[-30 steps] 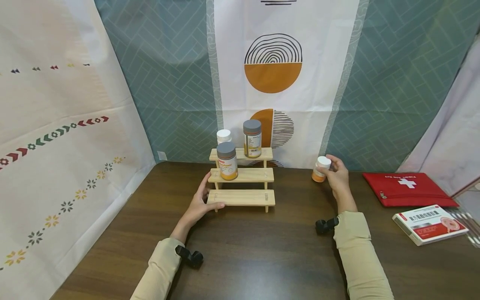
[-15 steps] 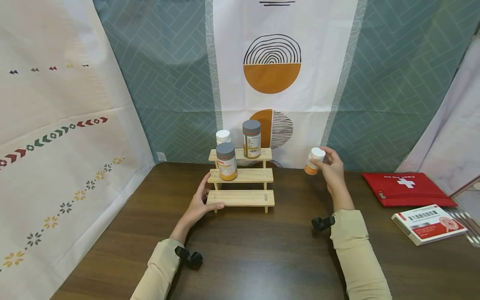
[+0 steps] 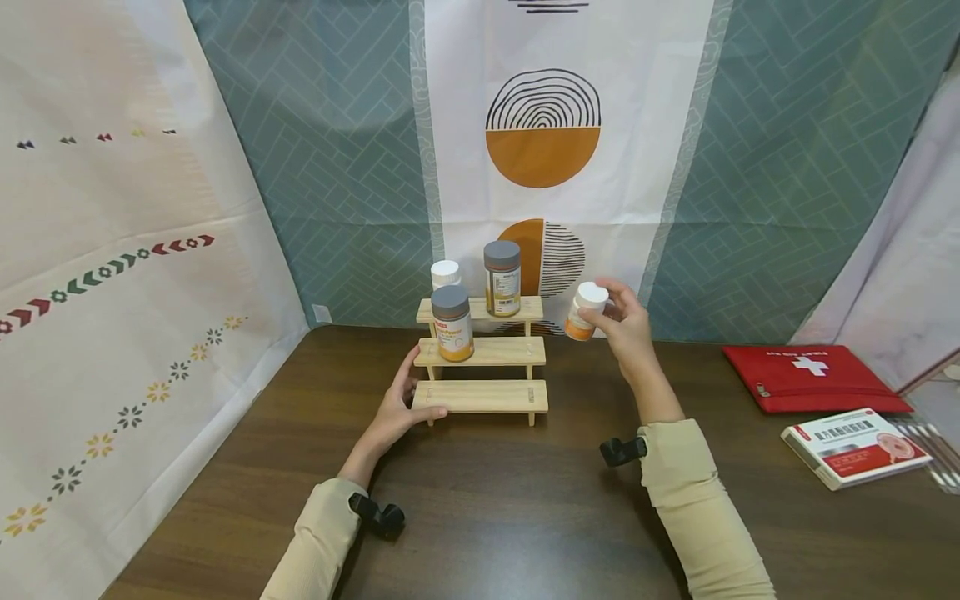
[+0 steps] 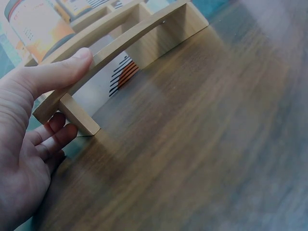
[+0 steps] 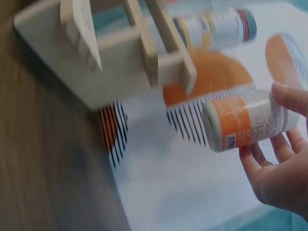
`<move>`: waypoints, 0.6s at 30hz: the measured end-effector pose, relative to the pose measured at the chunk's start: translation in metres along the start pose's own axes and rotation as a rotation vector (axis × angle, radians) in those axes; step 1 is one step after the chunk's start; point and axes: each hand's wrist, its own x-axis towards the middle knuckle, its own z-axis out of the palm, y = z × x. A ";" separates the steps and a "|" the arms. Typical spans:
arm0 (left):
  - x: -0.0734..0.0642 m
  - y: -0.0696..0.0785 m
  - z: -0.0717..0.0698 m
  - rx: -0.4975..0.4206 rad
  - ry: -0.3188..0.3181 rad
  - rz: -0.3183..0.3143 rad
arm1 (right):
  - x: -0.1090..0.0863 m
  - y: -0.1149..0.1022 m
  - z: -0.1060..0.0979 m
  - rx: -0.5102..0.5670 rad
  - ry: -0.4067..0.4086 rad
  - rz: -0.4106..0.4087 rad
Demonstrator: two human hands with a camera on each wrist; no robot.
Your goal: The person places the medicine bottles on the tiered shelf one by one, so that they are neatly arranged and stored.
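A three-step wooden display stand [image 3: 480, 396] stands on the table. My left hand [image 3: 393, 417] grips the left end of its lowest step, thumb on top and fingers beneath, as the left wrist view shows. In my right hand [image 3: 628, 329] is a white pill bottle [image 3: 583, 312] with an orange label, held in the air right of the stand and slightly tilted. The top step bears a grey-capped jar [image 3: 503, 279] on the right and a white-capped bottle [image 3: 446, 272] on the left, partly hidden. On the middle step, at left, sits another grey-capped jar [image 3: 452, 325].
A red first aid pouch [image 3: 817, 379] lies at the right, with a white and red medicine box [image 3: 855, 448] in front of it. Several thin swabs [image 3: 933, 454] lie at the far right edge. A patterned cloth [image 3: 540, 200] hangs behind the stand.
My right hand has lifted the white pill bottle off the table and carried it left, closer to the stand. The left hand stays on the lowest step.
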 end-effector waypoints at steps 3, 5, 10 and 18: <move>-0.001 0.000 0.000 0.001 0.002 0.000 | -0.004 -0.003 0.014 0.027 -0.049 -0.015; -0.002 0.000 -0.001 0.003 0.001 -0.003 | -0.007 -0.004 0.022 0.040 -0.071 -0.017; -0.002 -0.001 -0.001 0.006 -0.006 -0.009 | -0.014 -0.004 0.039 0.048 -0.101 -0.025; -0.001 0.000 0.000 -0.002 -0.003 -0.012 | -0.015 -0.001 0.061 0.066 -0.110 -0.048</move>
